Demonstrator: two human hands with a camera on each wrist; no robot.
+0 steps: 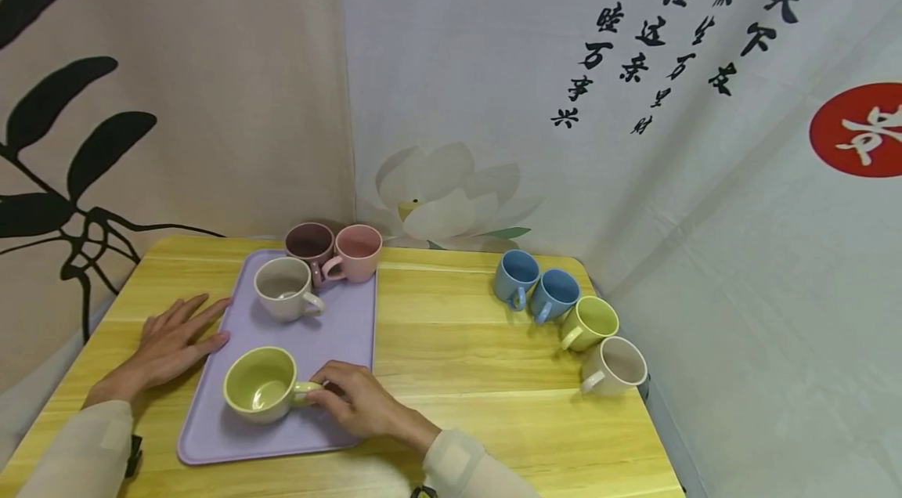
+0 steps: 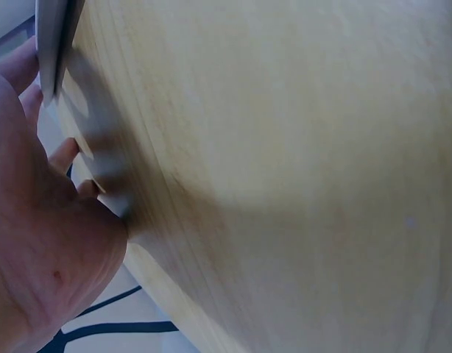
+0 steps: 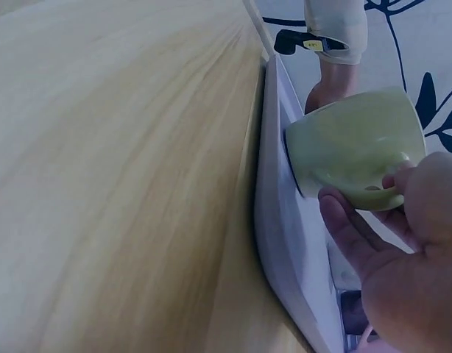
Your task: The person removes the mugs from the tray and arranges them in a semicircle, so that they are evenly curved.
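My right hand point(image 1: 362, 402) pinches the handle of a yellow-green mug point(image 1: 261, 387) at the near end of a lilac tray point(image 1: 331, 435). In the right wrist view, thumb and fingers close on the handle of that mug point(image 3: 355, 143), which stands upright at the tray. My left hand point(image 1: 172, 345) lies at the tray's left edge with fingers spread, fingertips touching the rim; the left wrist view shows them by the tray's edge point(image 2: 55, 44). Farther back on the tray are a white mug point(image 1: 283, 290), a dark mauve mug point(image 1: 308, 241) and a pink mug point(image 1: 358, 254).
On the right side of the wooden table point(image 1: 451, 373), two blue mugs point(image 1: 517, 276), a yellow-green mug point(image 1: 592, 322) and a cream mug point(image 1: 615, 366) form a slanting row near the edge. A printed cloth point(image 1: 451, 91) hangs behind the table.
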